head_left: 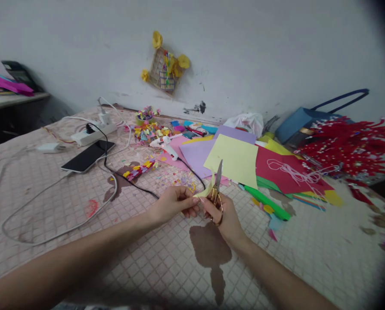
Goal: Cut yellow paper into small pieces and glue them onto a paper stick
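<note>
Scissors [218, 182] in right hand [225, 215], cutouts [146, 112] in bowl [143, 122]

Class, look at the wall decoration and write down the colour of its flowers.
The flowers are yellow, best seen in the head view.

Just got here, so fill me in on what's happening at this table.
The left hand holds a small piece of pale yellow paper, and the right hand holds scissors up against it. Just beyond lie sheets of coloured paper and a glue gun. A phone rests off to the left, near a power strip.
</note>
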### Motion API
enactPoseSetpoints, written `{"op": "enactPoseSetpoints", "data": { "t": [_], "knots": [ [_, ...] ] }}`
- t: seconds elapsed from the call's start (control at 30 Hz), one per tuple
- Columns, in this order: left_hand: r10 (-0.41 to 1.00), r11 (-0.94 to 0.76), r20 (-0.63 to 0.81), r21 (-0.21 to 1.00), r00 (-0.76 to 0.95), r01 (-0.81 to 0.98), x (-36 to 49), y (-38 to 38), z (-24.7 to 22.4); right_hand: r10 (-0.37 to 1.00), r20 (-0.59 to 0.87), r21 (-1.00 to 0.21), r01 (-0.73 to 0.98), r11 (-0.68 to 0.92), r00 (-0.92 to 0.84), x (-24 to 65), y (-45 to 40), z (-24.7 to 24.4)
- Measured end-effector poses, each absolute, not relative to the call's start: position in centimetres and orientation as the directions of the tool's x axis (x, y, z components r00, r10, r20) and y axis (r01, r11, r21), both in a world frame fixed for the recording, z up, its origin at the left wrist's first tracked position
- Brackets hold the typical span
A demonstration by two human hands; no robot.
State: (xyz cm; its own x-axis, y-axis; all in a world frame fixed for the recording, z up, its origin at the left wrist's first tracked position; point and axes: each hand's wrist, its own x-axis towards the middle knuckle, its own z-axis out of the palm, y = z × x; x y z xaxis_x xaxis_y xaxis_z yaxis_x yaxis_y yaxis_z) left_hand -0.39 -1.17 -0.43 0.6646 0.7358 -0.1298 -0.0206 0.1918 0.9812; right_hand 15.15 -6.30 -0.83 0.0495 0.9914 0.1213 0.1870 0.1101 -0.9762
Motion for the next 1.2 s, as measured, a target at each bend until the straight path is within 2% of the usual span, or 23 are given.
{"op": "enactPoseSetpoints", "data": {
  "t": [0.27,0.67,0.9,1.2],
  "knots": [
    [0.713,0.265,-0.163,0.963,0.682,-0.047,-0.49,-1.14,-0.43,0.993,0.102,-0.989,0.116,0.095,0.052,15.10,-6.22,-1.16],
    [0.686,0.361,-0.185,0.926,0.704,-0.108,-0.55,-1.06,-0.90,0.993,0.089,-0.989,0.126,0.079,0.078,15.04,-6.27,-1.12],
    [0.677,0.359,-0.161,0.924,0.718,-0.130,-0.60,-1.03,-0.97,0.991,0.105,-0.987,0.130,0.094,0.085,15.01,-6.32,-1.09],
    [0.641,0.408,-0.226,0.910,0.734,-0.076,-0.48,-1.22,-0.61,0.990,0.115,-0.984,0.146,0.101,0.086,14.88,-6.34,-0.92]
  ]
}}
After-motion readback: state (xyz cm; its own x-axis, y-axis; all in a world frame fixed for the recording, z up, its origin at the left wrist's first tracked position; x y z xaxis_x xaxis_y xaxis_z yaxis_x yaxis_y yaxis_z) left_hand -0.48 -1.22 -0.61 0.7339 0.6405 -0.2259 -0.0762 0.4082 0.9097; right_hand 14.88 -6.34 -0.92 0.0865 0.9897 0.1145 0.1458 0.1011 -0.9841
